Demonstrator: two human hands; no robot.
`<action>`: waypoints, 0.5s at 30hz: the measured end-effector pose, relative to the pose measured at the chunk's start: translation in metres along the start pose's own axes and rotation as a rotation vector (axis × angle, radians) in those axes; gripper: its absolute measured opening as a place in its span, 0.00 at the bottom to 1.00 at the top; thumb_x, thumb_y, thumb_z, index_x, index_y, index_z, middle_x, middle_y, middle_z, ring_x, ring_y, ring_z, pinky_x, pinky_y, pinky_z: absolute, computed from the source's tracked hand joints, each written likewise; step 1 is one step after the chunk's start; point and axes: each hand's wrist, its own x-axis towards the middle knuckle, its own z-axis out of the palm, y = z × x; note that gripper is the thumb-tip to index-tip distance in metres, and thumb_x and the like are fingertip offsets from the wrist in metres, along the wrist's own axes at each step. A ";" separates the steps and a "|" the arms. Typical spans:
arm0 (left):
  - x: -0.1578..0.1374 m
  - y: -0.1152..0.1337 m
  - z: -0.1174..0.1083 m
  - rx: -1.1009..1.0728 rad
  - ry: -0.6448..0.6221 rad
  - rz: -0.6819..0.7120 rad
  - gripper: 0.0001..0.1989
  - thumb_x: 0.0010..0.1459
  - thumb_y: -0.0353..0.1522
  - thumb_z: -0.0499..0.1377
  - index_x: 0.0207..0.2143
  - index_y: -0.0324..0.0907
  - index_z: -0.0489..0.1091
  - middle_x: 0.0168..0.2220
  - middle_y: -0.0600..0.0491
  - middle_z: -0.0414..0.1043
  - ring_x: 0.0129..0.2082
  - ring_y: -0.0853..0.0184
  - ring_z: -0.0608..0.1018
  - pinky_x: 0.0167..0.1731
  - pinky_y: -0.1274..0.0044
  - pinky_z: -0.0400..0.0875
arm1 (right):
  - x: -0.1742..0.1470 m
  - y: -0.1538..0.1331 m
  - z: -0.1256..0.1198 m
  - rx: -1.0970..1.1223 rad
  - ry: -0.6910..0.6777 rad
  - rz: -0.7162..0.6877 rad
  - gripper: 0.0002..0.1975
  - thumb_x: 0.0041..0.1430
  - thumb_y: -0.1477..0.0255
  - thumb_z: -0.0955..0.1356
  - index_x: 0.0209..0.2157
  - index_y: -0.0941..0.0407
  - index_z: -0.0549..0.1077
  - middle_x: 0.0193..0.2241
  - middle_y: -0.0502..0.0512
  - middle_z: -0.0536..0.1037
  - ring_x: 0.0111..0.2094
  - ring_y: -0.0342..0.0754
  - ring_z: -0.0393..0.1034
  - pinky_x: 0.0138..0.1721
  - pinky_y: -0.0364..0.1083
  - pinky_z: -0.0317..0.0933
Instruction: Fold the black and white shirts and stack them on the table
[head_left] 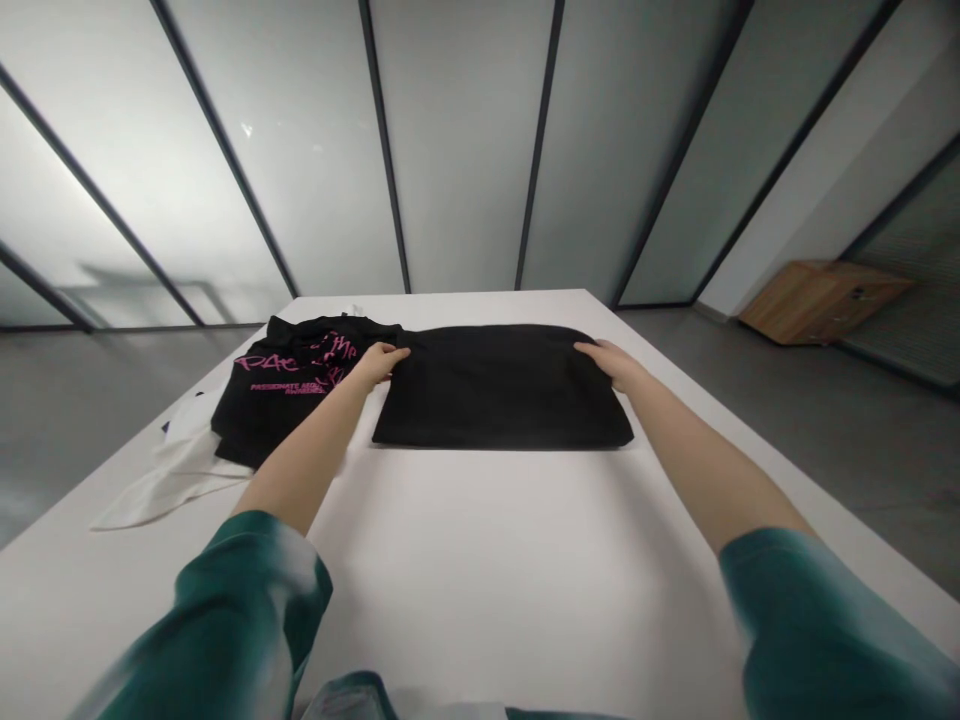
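Note:
A plain black cloth [504, 390], folded into a wide, flat shape like a folded garment, is at the middle of the white table. My left hand [381, 362] pinches its left edge near the far corner. On the opposite side my right hand [609, 362] grips the right edge, thumb on top and the other fingers hidden below. Just left of my left hand lies a black T-shirt [262, 410] with pink lettering, its right part close against the folded cloth. Under that shirt a white garment [176, 485] spreads out toward the near left.
The white table [517, 570] runs from my body to a far edge before frosted glass panels [461, 150] with dark frames. A wooden cabinet [817, 300] stands on the grey floor at the right, beyond the table's edge.

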 end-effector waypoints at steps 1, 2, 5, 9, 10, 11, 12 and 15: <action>0.001 -0.009 0.006 0.104 -0.020 -0.008 0.30 0.49 0.33 0.69 0.55 0.38 0.67 0.36 0.47 0.78 0.34 0.61 0.81 0.34 0.73 0.75 | 0.002 0.005 0.006 -0.128 0.011 0.028 0.20 0.56 0.65 0.70 0.50 0.56 0.70 0.37 0.61 0.80 0.35 0.54 0.76 0.37 0.49 0.69; 0.001 -0.019 0.010 0.206 -0.048 0.015 0.35 0.50 0.32 0.68 0.59 0.38 0.64 0.39 0.46 0.78 0.36 0.59 0.81 0.37 0.72 0.76 | 0.003 0.011 0.012 -0.263 0.033 0.038 0.24 0.55 0.67 0.70 0.54 0.57 0.68 0.39 0.61 0.80 0.37 0.55 0.76 0.38 0.49 0.69; -0.001 -0.043 0.014 0.386 -0.154 0.242 0.38 0.49 0.27 0.64 0.64 0.41 0.61 0.49 0.46 0.77 0.47 0.57 0.80 0.48 0.69 0.74 | 0.006 0.029 0.020 -0.566 0.118 -0.028 0.30 0.54 0.70 0.69 0.58 0.58 0.63 0.41 0.63 0.79 0.39 0.56 0.75 0.42 0.50 0.67; 0.002 -0.054 0.010 0.443 -0.207 0.349 0.27 0.49 0.27 0.61 0.54 0.42 0.73 0.55 0.48 0.74 0.52 0.57 0.77 0.53 0.71 0.72 | 0.012 0.043 0.021 -0.684 0.097 -0.159 0.16 0.54 0.71 0.67 0.45 0.56 0.74 0.38 0.58 0.80 0.39 0.54 0.75 0.43 0.48 0.66; 0.005 -0.054 0.010 0.415 -0.206 0.312 0.26 0.50 0.29 0.60 0.53 0.42 0.74 0.54 0.47 0.75 0.50 0.58 0.78 0.51 0.71 0.73 | 0.014 0.044 0.021 -0.683 0.076 -0.191 0.12 0.55 0.71 0.66 0.40 0.56 0.76 0.38 0.58 0.81 0.40 0.53 0.75 0.44 0.47 0.65; 0.007 -0.052 0.012 0.373 -0.201 0.274 0.25 0.51 0.31 0.60 0.53 0.41 0.75 0.53 0.47 0.76 0.49 0.58 0.79 0.50 0.71 0.74 | 0.015 0.044 0.021 -0.676 0.067 -0.217 0.10 0.55 0.72 0.65 0.37 0.56 0.78 0.38 0.57 0.81 0.41 0.53 0.75 0.45 0.47 0.65; 0.009 -0.050 0.015 0.325 -0.191 0.244 0.25 0.51 0.32 0.60 0.53 0.41 0.75 0.51 0.47 0.77 0.47 0.59 0.79 0.48 0.72 0.74 | 0.015 0.044 0.020 -0.667 0.073 -0.233 0.10 0.55 0.72 0.65 0.34 0.56 0.79 0.39 0.58 0.82 0.42 0.53 0.75 0.45 0.46 0.64; 0.016 -0.042 0.027 0.236 -0.155 0.202 0.20 0.51 0.33 0.59 0.47 0.39 0.77 0.45 0.47 0.79 0.43 0.61 0.80 0.44 0.74 0.73 | 0.014 0.043 0.019 -0.657 0.121 -0.229 0.13 0.56 0.71 0.64 0.34 0.56 0.81 0.40 0.59 0.82 0.44 0.55 0.75 0.45 0.46 0.64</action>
